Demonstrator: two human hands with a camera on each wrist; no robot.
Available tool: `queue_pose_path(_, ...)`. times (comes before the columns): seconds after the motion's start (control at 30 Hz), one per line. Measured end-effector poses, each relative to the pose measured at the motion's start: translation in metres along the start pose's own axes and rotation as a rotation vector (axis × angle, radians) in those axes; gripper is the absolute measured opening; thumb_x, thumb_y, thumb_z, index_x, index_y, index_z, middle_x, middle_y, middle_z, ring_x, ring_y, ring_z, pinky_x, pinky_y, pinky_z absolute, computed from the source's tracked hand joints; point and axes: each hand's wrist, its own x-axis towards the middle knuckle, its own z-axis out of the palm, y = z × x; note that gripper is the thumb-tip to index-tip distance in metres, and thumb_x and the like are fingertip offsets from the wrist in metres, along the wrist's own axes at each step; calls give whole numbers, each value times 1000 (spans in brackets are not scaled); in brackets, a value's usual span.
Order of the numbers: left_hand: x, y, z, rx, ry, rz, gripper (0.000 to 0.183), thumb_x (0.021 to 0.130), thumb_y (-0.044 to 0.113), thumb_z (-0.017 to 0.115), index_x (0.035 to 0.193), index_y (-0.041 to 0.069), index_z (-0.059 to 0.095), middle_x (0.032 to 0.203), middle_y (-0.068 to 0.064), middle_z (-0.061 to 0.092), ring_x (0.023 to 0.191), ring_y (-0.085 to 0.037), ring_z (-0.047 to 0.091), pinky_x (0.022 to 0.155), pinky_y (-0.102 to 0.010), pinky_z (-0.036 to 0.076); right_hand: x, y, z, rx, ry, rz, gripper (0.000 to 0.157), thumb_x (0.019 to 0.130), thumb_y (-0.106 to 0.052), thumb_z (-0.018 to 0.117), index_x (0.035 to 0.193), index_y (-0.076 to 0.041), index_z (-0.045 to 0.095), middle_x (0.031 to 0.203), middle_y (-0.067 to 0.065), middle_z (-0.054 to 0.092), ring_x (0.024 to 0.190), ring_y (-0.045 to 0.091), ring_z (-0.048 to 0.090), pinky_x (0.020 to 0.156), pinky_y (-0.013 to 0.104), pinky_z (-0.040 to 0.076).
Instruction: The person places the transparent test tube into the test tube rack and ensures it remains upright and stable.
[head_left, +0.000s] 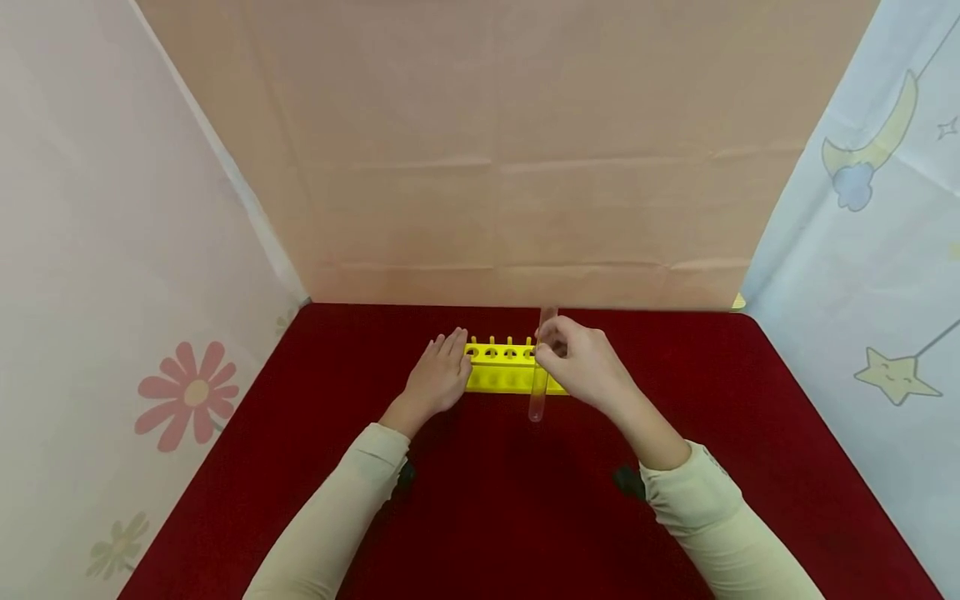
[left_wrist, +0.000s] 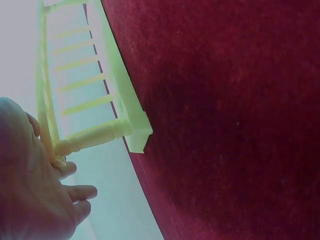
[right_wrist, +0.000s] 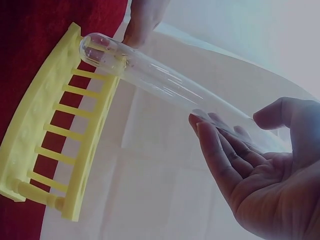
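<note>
1. Held a clear test tube (head_left: pixel 539 383) in the right hand (head_left: pixel 591 367), just right of centre in the head frame; pinched the glass between thumb and fingertips near its upper end, with only a narrow gap between them.
2. Tilted the tube slightly, with the rounded end down, in front of the right part of a yellow rack (head_left: pixel 501 362) at the centre of the frame; had that end past the rack's front edge, over the red cloth (head_left: pixel 510 508).
3. Saw the same tube diagonally across the right wrist frame, with the rounded end at upper left, close by the rack.
4. Set the left hand (head_left: pixel 438 371) against the rack's left end, left of centre, with fairly straight fingers close together; could not tell a light touch from a pinch by the thumb.
5. Wore pale sleeves (head_left: pixel 330 517) at lower left and lower right.
6. Faced a tan backdrop (head_left: pixel 495 167) across the top, with a pink flower (head_left: pixel 197 392) at left and a yellow star (head_left: pixel 896 377) at right.
</note>
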Motion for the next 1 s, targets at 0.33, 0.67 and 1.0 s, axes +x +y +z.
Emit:
queue_pose_path(0.33,1,2,-4,-17,2,-6,59,111,34,23,163,8,17,169,-8,20,155,-32,16,127,-44,11,8,-5,-3,21,4,0,22,96,-21,59,111,-8,67,98,2,72,88,17,66,76,36,52)
queue_pose_path(0.67,-1,1,-2,-2,1,-15,59,111,35,21,163,9,17,169,-7,19,154,-34,19,127,-44,10,14,-11,-2,18,2,-14,23,95,-22,59,112,-9,66,99,2,72,90,18,67,79,37,53)
queue_pose_path(1.0,-2,4,-2,3,6,-16,59,111,35,22,163,9,17,169,-7,19,155,-34,19,127,-44,11,17,-14,-3,32,-7,2,23,95,-23,59,113,-10,66,100,1,72,91,18,66,81,38,52)
